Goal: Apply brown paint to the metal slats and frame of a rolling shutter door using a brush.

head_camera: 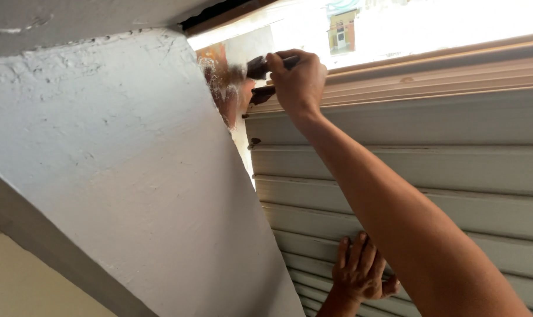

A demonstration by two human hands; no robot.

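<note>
Up at the top left corner of the slatted shutter (407, 164), right where it meets the white plastered wall (119, 176), the right hand (298, 82) is wrapped tight around the dark handle of a paintbrush (260, 67). Bristle end points left and sits against the narrow strip between wall and shutter, where there's a patchy rusty-orange bit with white smears on it. Can't really make out the bristles themselves, that spot is blurry. The arm runs up diagonally from the bottom right.

Way lower down, near the bottom edge of the shutter, the left hand (360, 273) is pressed flat on the pale slats, fingers spread and pointing up, holding nothing. The two hands are well apart. Bright daylight comes through the gap above the shutter's top edge.
</note>
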